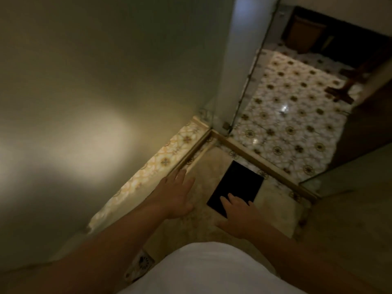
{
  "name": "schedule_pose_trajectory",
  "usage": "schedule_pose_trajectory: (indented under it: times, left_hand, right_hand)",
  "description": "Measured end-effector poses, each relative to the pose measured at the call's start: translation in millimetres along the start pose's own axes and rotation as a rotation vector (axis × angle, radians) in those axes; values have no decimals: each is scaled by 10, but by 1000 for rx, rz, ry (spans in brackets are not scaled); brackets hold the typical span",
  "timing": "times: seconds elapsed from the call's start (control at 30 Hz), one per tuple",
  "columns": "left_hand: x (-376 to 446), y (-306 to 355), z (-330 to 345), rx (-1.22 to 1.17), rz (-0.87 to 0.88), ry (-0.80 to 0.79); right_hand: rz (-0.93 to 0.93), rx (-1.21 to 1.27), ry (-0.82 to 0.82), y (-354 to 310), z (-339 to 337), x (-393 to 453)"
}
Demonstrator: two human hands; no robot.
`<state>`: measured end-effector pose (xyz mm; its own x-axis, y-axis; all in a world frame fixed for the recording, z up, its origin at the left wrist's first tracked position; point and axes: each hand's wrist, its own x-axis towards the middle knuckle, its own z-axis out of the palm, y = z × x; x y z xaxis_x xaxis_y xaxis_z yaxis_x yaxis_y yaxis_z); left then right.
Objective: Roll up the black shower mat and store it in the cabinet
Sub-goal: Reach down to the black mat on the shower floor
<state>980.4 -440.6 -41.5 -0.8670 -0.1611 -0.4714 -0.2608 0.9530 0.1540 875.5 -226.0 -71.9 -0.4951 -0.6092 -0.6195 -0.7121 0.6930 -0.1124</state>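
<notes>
We note the fingers [228, 199] of the right hand [239, 217] spread flat and extended, their tips overlapping the near edge of the black shower mat [235, 187]; nothing is clasped in them, and we cannot tell whether they press on the mat or hover just above it. The left hand [176, 196] is likewise open, palm down, fingers splayed, holding nothing, and sits to the left of the mat, apart from it, over the beige shower floor [203, 166]. The mat lies flat and unrolled on that floor as a dark rectangle, its far corner near the raised wooden-coloured threshold [254, 158]. Both forearms reach forward from the bottom of the view, either side of a white garment [207, 270] on the person's body. A round floor drain [144, 263] is visible just left of the garment. Beyond the threshold we record a patterned tile floor [292, 124] with dark floral motifs, brightly lit. A plain wall [95, 81] fills the left side, and a glass panel edge [246, 81] rises from the threshold corner. Detail is soft from motion blur.
</notes>
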Motion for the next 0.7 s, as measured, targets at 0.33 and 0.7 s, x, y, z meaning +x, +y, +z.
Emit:
schedule_pose_trajectory:
  times: [0.33,0.7]
  left_hand:
    - [780,750,-229,189,245,-53]
    - [1621,562,-398,341,426,-120]
  right_hand:
    - [214,182,-41,920,329,-177]
    - [467,274,40,925,453,28]
